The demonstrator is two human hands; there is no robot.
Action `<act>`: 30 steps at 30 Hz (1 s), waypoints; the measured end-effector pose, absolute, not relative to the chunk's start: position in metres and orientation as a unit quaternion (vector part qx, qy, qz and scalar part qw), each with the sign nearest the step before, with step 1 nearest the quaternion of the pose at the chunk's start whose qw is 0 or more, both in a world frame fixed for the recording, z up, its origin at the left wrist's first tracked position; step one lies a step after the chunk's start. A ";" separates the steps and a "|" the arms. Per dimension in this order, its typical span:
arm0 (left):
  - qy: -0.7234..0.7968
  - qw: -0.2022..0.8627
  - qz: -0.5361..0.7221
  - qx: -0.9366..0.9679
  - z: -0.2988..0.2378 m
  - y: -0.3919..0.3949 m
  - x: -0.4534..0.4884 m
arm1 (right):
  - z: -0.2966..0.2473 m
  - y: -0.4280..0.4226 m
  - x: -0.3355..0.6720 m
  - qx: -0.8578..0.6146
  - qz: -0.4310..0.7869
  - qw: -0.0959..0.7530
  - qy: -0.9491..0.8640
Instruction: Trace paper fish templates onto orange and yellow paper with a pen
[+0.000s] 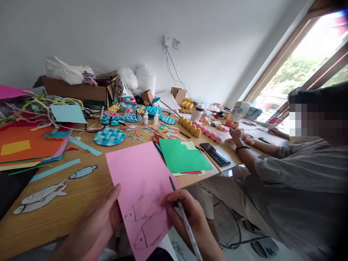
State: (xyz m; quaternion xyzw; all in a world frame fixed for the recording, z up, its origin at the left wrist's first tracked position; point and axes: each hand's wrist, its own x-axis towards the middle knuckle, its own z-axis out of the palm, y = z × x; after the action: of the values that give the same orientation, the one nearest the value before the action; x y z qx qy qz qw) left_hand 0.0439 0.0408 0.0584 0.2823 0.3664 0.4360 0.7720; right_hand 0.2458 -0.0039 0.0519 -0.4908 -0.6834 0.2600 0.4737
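My left hand (pixel 104 210) grips the left edge of a sheet of pink paper (pixel 141 166), thumb on top. Two fish drawings (pixel 148 221), outlined in dark line, lie one above the other on its lower half. In my closed right hand (pixel 190 217) is a pen (pixel 186 221), its dark pointed end tilted up and away from me. The fingertips of that hand rest at the sheet's right edge. On the table to the left lie cut-out paper fish (pixel 42 195) and a smaller fish cut-out (pixel 83 172).
Blue paper strips (pixel 56 169) and stacked coloured sheets (pixel 32 141) lie left. Beyond the pink sheet are a woven blue paper disc (pixel 109 136), green paper (pixel 182 156), a phone (pixel 214 154) and yellow egg-carton pieces (pixel 190 127). Another person (pixel 293 181) works at the right.
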 end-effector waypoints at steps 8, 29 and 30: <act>0.271 0.807 0.405 0.334 0.084 0.124 0.120 | 0.052 0.041 0.298 -0.570 0.088 0.517 -0.633; 0.370 0.697 0.374 0.487 0.062 0.151 0.100 | 0.027 0.110 0.382 -0.744 0.015 0.247 -0.621; 0.369 0.693 0.378 0.490 0.065 0.149 0.095 | 0.027 0.108 0.384 -0.758 -0.019 0.207 -0.618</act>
State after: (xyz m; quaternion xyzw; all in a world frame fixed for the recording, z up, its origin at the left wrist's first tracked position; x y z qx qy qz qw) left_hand 0.0955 0.1487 0.0650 0.4899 0.3687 0.3784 0.6935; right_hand 0.3838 0.1076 0.0271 -0.7583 -0.6179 -0.0187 0.2070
